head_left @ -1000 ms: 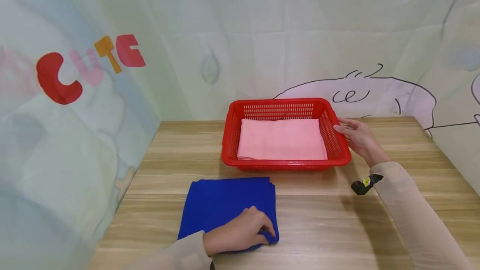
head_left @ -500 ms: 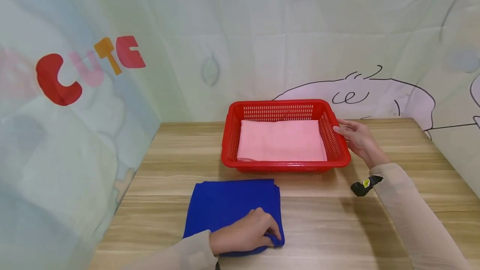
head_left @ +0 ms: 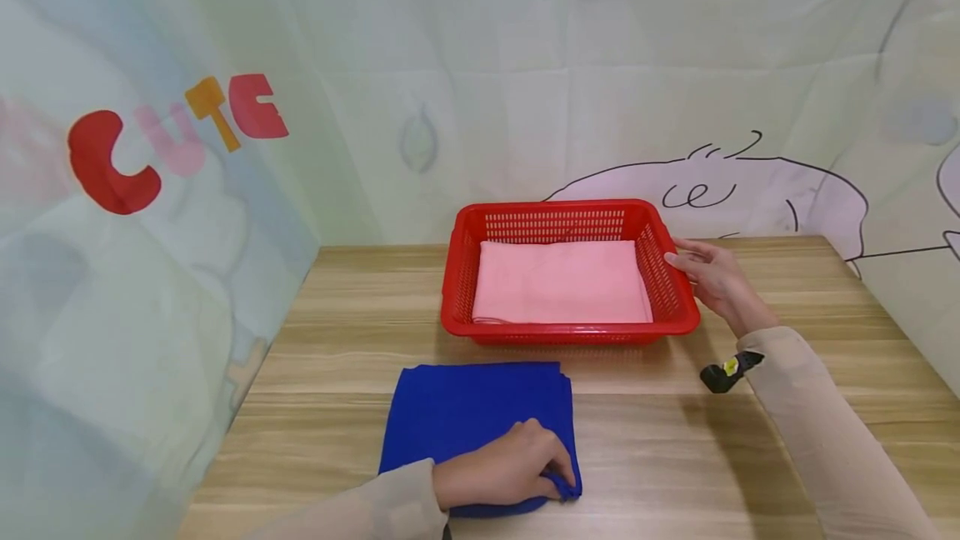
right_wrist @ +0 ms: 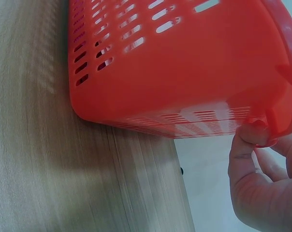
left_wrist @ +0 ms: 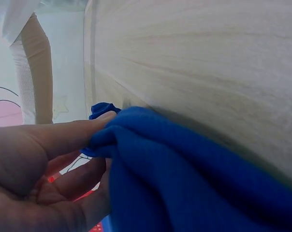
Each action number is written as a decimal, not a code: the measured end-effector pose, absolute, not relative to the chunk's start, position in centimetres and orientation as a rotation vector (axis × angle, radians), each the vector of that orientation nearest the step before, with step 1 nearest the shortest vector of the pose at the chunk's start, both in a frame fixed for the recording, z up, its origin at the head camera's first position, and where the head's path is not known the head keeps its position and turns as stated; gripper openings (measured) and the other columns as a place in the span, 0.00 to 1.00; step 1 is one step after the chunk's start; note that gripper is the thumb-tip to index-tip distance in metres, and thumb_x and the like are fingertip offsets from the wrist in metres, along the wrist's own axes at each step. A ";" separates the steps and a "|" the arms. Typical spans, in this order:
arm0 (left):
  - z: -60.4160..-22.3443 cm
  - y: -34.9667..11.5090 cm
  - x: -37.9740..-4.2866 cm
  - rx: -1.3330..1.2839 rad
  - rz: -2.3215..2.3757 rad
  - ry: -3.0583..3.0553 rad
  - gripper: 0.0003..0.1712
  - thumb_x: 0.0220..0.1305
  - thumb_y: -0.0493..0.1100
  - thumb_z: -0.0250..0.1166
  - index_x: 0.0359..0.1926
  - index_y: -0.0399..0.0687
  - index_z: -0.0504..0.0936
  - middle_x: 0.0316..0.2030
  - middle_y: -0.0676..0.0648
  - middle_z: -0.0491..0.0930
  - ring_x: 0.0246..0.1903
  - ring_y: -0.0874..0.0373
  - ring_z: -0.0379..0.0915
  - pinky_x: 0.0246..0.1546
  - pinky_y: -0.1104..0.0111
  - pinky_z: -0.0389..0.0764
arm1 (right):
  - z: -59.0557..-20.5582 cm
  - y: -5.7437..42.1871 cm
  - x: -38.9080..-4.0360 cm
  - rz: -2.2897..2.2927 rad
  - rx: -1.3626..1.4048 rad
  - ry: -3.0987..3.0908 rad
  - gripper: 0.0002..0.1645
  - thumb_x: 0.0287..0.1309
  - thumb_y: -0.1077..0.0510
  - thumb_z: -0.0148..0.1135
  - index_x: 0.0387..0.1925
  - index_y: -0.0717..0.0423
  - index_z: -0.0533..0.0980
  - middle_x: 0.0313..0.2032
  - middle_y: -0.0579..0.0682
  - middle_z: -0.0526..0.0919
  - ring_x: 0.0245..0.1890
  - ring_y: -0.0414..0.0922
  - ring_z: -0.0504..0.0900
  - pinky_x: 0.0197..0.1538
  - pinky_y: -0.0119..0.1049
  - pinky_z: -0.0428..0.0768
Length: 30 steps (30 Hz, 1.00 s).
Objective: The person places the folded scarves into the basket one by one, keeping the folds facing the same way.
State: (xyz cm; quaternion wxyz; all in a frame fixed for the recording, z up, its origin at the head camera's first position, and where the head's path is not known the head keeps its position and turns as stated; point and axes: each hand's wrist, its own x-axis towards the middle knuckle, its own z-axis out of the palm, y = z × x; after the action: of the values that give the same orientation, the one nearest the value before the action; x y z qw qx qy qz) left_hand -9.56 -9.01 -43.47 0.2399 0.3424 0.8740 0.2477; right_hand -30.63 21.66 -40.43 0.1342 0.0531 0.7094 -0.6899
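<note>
A folded blue cloth (head_left: pixel 472 407) lies on the table in front of the basket. My left hand (head_left: pixel 513 465) pinches its near right corner; in the left wrist view the thumb and fingers squeeze the bunched blue cloth (left_wrist: pixel 151 159). Farther back stands a red plastic basket (head_left: pixel 562 329) with slotted sides, holding a folded pink cloth (head_left: pixel 562 282) flat on its bottom. My right hand (head_left: pixel 716 277) grips the basket's right rim, thumb on top. From the right wrist view, its fingers curl under the rim of the red basket (right_wrist: pixel 184 72).
The wood-grain table (head_left: pixel 637 440) ends at a printed fabric backdrop (head_left: pixel 450 90) behind and at the left. A black wrist camera (head_left: pixel 726 373) sits on my right wrist.
My left hand has slid to the right, dragging the blue cloth along the table with it. The right hand stays on the basket rim, and the basket has hardly shifted.
</note>
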 end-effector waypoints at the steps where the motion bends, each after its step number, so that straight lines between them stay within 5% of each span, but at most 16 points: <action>1: -43.5 -8.9 -9.6 0.935 0.681 2.388 0.10 0.56 0.36 0.75 0.39 0.53 0.91 0.32 0.64 0.85 0.37 0.77 0.75 0.47 0.72 0.74 | -40.4 21.6 -30.6 -1.998 0.155 2.057 0.42 0.67 0.57 0.63 0.76 0.58 0.55 0.35 0.36 0.82 0.35 0.35 0.82 0.40 0.31 0.84; 12: -43.4 -8.2 -9.7 0.968 0.686 2.372 0.09 0.57 0.37 0.75 0.39 0.54 0.91 0.32 0.65 0.85 0.38 0.77 0.74 0.51 0.67 0.71 | -40.5 21.7 -30.8 -1.970 0.165 2.086 0.42 0.68 0.55 0.62 0.76 0.56 0.56 0.37 0.37 0.81 0.36 0.35 0.82 0.42 0.31 0.84; 30: -43.6 -6.3 -10.0 1.045 0.714 2.304 0.08 0.58 0.37 0.74 0.40 0.50 0.90 0.34 0.61 0.86 0.35 0.78 0.76 0.44 0.78 0.75 | -40.3 21.6 -30.6 -1.945 0.183 2.113 0.43 0.66 0.52 0.63 0.77 0.54 0.55 0.41 0.39 0.78 0.38 0.35 0.82 0.43 0.32 0.84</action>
State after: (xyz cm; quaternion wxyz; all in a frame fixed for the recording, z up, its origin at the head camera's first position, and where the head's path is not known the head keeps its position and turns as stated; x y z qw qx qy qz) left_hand -10.00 -6.34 -43.56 0.2537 0.3846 0.8477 0.2629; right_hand -30.56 21.62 -40.34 0.1314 0.0629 0.7280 -0.6700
